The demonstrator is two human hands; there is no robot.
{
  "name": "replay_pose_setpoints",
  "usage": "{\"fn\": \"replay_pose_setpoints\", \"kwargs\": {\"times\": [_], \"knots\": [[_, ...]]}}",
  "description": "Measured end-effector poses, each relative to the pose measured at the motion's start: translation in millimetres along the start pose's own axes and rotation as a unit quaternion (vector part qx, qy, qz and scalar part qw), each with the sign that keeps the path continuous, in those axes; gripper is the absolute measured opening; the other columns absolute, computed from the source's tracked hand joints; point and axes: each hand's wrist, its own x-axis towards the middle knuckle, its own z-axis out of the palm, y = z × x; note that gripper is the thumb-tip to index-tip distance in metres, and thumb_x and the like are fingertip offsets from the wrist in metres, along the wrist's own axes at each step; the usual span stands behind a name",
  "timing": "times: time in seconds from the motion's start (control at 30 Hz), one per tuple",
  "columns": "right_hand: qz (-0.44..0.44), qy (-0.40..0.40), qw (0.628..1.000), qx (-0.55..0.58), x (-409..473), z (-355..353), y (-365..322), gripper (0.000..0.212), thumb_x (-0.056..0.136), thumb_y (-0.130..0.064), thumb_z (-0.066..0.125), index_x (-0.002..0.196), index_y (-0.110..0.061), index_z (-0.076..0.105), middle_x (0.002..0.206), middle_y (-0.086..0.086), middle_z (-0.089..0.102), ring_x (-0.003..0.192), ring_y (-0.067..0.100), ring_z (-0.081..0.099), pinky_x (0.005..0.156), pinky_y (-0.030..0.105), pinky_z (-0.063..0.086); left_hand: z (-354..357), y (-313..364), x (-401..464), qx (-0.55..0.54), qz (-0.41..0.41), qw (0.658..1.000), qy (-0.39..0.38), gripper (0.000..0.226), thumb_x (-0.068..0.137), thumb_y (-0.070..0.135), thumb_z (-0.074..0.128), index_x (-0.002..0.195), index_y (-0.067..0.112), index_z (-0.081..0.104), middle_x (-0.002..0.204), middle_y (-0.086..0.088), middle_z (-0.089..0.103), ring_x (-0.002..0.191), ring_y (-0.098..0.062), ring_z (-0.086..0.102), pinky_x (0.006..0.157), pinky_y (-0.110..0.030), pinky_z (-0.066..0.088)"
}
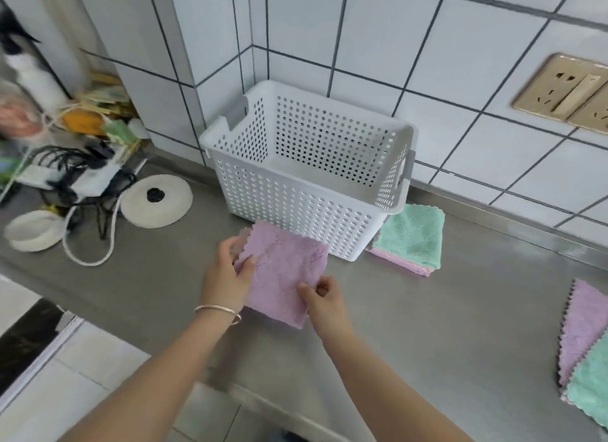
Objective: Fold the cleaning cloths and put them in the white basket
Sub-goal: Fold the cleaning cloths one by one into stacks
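A folded purple cleaning cloth [285, 270] lies on the steel counter just in front of the white perforated basket [306, 191]. My left hand [227, 274] grips its left edge, thumb on top. My right hand [324, 298] pinches its near right edge. The basket stands in the tiled corner and looks empty inside. A folded stack with a green cloth [411, 236] on top and pink ones beneath sits right of the basket. Unfolded purple [584, 329] and green [592, 382] cloths lie at the right edge of the view.
On the counter's left sit a round white lid [156, 200], a white bowl [31, 231], a white cord, a power strip with black cables [75, 175] and cluttered items. A gold wall socket [566, 93] is on the tiles at right. The counter's front edge runs below my arms.
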Motion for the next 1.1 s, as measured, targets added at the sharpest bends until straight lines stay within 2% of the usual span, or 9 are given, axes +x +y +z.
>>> {"fn": "replay_pose_setpoints", "kwargs": {"times": [0.3, 0.4, 0.43, 0.5, 0.6, 0.7, 0.83, 1.0, 1.1], "knots": [[0.033, -0.012, 0.994, -0.105, 39.9, 40.9, -0.3, 0.025, 0.082, -0.029, 0.065, 0.091, -0.015, 0.045, 0.081, -0.004, 0.051, 0.079, 0.018, 0.053, 0.071, 0.029, 0.043, -2.0, -38.6, 42.2, 0.062, -0.052, 0.996, -0.034, 0.051, 0.089, 0.023, 0.056, 0.136, 0.022, 0.038, 0.115, -0.019, 0.062, 0.106, -0.034, 0.059, 0.089, -0.038, 0.044], [-0.021, 0.012, 0.983, -0.180, 38.1, 40.6, -2.4, 0.029, 0.081, -0.029, 0.065, 0.092, -0.014, 0.044, 0.084, -0.004, 0.049, 0.081, 0.019, 0.051, 0.075, 0.034, 0.045, 1.4, -49.1, 47.4, 0.066, -0.040, 0.996, -0.033, 0.052, 0.088, 0.021, 0.058, 0.136, 0.019, 0.039, 0.124, -0.015, 0.058, 0.109, -0.032, 0.058, 0.091, -0.037, 0.043], [-0.096, 0.051, 0.962, -0.251, 37.5, 40.6, -0.5, 0.029, 0.080, -0.030, 0.064, 0.095, -0.014, 0.045, 0.090, -0.002, 0.050, 0.085, 0.019, 0.051, 0.077, 0.033, 0.045, 1.3, -50.9, 49.5, 0.080, -0.026, 0.996, -0.024, 0.052, 0.087, 0.020, 0.058, 0.135, 0.017, 0.041, 0.126, -0.014, 0.056, 0.111, -0.032, 0.056, 0.092, -0.038, 0.043], [-0.285, 0.119, 0.860, -0.407, 38.5, 40.8, 7.6, 0.035, 0.073, -0.033, 0.060, 0.101, -0.016, 0.047, 0.100, 0.003, 0.057, 0.091, 0.022, 0.054, 0.080, 0.031, 0.045, 1.6, -49.6, 49.5, 0.160, 0.041, 0.986, -0.004, 0.050, 0.085, 0.021, 0.057, 0.133, 0.015, 0.045, 0.130, -0.013, 0.052, 0.113, -0.035, 0.053, 0.093, -0.042, 0.043], [-0.371, 0.062, 0.752, -0.541, 46.9, 43.3, 16.1, 0.051, 0.072, -0.035, 0.046, 0.118, -0.015, 0.055, 0.127, 0.009, 0.059, 0.120, 0.024, 0.042, 0.098, 0.035, 0.033, 10.2, -41.5, 43.5, 0.317, 0.190, 0.929, -0.013, 0.051, 0.083, 0.039, 0.040, 0.127, 0.016, 0.054, 0.134, -0.007, 0.054, 0.121, -0.032, 0.051, 0.097, -0.050, 0.042], [-0.294, 0.001, 0.757, -0.583, 51.2, 39.7, 23.1, 0.063, 0.082, -0.039, 0.027, 0.134, -0.011, 0.048, 0.147, 0.009, 0.037, 0.141, 0.024, 0.022, 0.111, 0.045, 0.032, 20.9, -40.9, 38.3, 0.409, 0.208, 0.880, -0.121, 0.072, 0.081, 0.055, 0.010, 0.141, 0.025, 0.034, 0.152, 0.003, 0.029, 0.143, -0.019, 0.021, 0.112, -0.056, 0.017], [-0.216, -0.133, 0.777, -0.576, 59.6, 31.8, 26.3, 0.067, 0.086, -0.052, 0.001, 0.143, -0.023, -0.018, 0.146, -0.006, -0.030, 0.134, 0.011, -0.028, 0.119, 0.043, 0.002, 28.2, -59.8, 45.4, 0.424, 0.151, 0.873, -0.186, 0.082, 0.069, 0.064, -0.011, 0.145, 0.036, -0.005, 0.157, 0.009, -0.013, 0.145, -0.015, -0.013, 0.115, -0.050, -0.003], [-0.194, -0.184, 0.791, -0.551, 64.3, 24.2, 4.6, 0.068, 0.095, -0.046, 0.032, 0.150, -0.023, -0.002, 0.157, -0.006, -0.015, 0.144, 0.013, -0.016, 0.119, 0.040, -0.003, 25.4, -49.7, 45.4, 0.470, 0.101, 0.854, -0.202, 0.064, 0.090, 0.061, 0.013, 0.146, 0.036, -0.004, 0.157, 0.006, -0.011, 0.145, -0.017, -0.010, 0.116, -0.050, -0.004], [-0.263, -0.102, 0.835, -0.473, 52.4, 5.4, 11.5, 0.061, 0.087, -0.031, 0.051, 0.143, -0.016, 0.033, 0.153, 0.004, 0.028, 0.144, 0.018, 0.020, 0.115, 0.035, 0.022, 22.3, -25.1, 29.4, 0.411, 0.175, 0.892, -0.071, 0.055, 0.090, 0.044, 0.027, 0.136, 0.018, 0.043, 0.148, -0.003, 0.038, 0.140, -0.027, 0.027, 0.112, -0.056, 0.017]]}}
